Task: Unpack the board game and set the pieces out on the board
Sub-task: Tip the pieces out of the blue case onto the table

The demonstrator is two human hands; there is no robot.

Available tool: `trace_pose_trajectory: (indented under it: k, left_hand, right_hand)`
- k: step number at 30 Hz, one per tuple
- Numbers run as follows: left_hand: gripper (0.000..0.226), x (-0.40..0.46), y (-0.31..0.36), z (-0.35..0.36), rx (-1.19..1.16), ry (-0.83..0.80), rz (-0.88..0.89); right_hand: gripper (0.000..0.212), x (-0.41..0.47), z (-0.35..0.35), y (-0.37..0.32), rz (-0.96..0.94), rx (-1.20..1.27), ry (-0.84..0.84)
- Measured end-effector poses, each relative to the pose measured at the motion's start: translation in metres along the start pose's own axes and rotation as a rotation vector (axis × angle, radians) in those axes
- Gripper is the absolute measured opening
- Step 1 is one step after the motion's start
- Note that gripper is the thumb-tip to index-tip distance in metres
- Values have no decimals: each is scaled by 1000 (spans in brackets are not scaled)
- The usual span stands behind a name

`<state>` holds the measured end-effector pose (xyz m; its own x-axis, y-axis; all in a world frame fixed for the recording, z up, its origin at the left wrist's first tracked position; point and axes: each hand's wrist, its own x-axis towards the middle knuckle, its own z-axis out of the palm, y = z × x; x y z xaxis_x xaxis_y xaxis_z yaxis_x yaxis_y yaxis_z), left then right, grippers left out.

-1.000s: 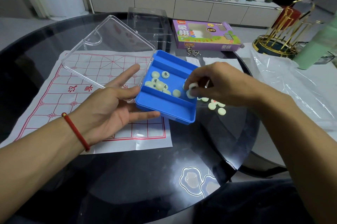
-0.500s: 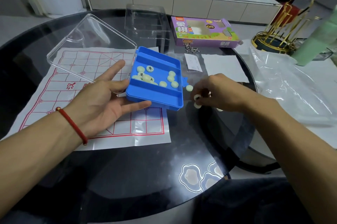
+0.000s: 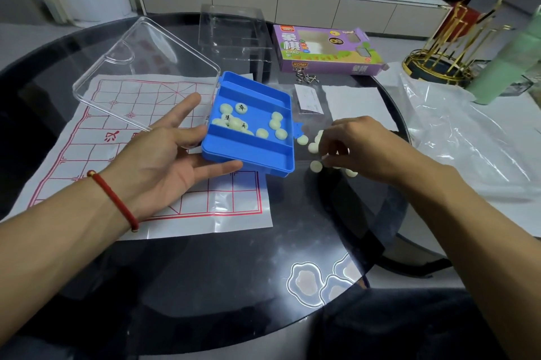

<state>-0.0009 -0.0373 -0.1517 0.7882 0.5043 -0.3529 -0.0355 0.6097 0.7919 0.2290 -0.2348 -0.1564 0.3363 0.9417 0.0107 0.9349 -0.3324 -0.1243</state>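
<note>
A blue tray [image 3: 248,163] with its clear hinged lid [image 3: 146,67] open is tilted above the red-lined paper board [image 3: 234,198]. My left hand [image 3: 164,160] carries the tray from below on straight fingers. Several pale round pieces [image 3: 262,132] lie in the tray's middle compartment, some showing black characters. More pale pieces [image 3: 316,166] lie loose on the dark glass table just right of the tray. My right hand [image 3: 366,149] hovers over them with curled fingers, pinching a piece at its fingertips.
At the back lie a purple game box [image 3: 322,49] and a clear plastic insert [image 3: 234,29]. White paper [image 3: 357,102] and a small leaflet [image 3: 307,99] lie behind the loose pieces. At the right are a crumpled plastic bag [image 3: 468,140], a gold rack [image 3: 448,49] and a green bottle [image 3: 509,67].
My right hand took pieces out of the tray and moved right and down to the table, where more loose pieces now lie. The tray shifted slightly left with my left hand.
</note>
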Motion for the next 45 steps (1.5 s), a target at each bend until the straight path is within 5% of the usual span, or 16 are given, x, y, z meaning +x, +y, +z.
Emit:
trace_pose_trajectory:
  k: [5,11,18,26,34,45]
  left_hand:
    - [55,-1,0,1,1,-5,-5]
    - [55,-3,-5,4,20,-52,-17]
    - [57,-7,-11,8,35,-138,-21]
    - [58,-4,-7,4,3,-103,-12]
    - [56,-6,-10,6,4,-98,-14]
    - [56,-5,-10,7,3,-77,2]
  right_hand:
    - [7,-1,-2,0,-6,41,-38]
    - [9,9,-21,-36,-65,223,272]
    - [23,37,-18,-58,-127,121,29]
    - [25,35,-34,-41,-20,127,200]
    - [15,40,-9,-39,26,35,120]
    - [9,43,-6,-52,70,248,113]
